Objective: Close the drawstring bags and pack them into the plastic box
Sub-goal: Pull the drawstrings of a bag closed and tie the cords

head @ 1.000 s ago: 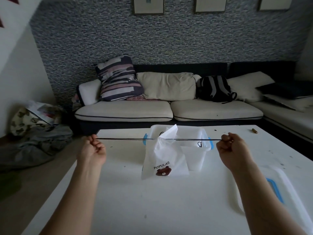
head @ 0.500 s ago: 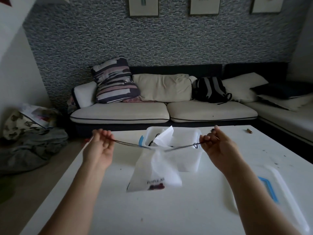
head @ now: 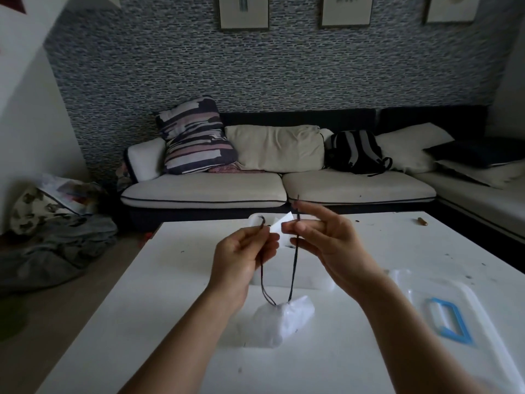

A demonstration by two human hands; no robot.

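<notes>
Fingers [head: 272, 237] of both hands pinch cord ends [head: 295, 260], now brought together vs. spread wide 1 s ago; drawstring bag [head: 284, 319] cinched, hanging just above table [head: 176, 280] nr plastic box [head: 318, 282]: ready to pack.

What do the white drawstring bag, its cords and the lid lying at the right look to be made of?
Drawstring bag: thin, soft white fabric or non-woven sheet, matte; it crumples into fine folds at the cinched neck. Cords: dark braided string, matte, hanging slack from both hands. Lid: translucent, slightly glossy hard plastic with a blue plastic handle; the white table shows through it.
</notes>
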